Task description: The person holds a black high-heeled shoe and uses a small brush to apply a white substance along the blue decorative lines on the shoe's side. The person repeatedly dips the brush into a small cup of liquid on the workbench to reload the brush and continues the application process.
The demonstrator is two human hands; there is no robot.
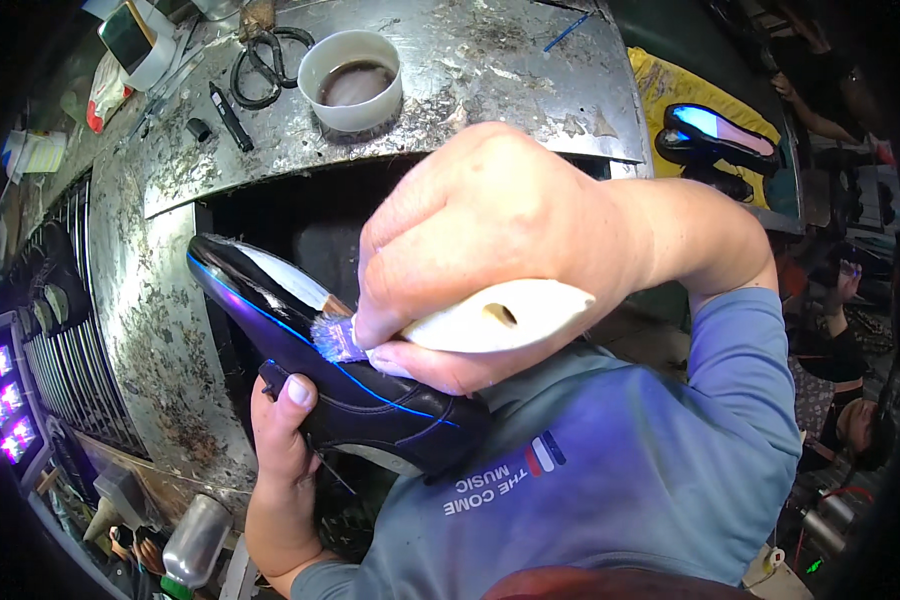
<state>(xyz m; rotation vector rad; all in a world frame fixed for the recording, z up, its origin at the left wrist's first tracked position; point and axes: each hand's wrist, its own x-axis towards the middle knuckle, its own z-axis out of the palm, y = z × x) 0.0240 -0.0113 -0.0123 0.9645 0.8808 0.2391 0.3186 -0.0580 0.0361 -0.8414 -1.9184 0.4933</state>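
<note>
Both hands: R hand (490,250) fisted on brush (470,325), L hand (285,440) under shoe (330,370).

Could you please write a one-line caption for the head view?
Right hand brushes a black shoe held by left hand at a glue-stained metal bench.

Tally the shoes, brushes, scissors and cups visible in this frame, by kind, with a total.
Shoes: 2, a black shoe in the left hand and another shoe on yellow cloth
Brushes: 1, brush in the right hand
Scissors: 1
Cups: 1
Total: 5
</note>
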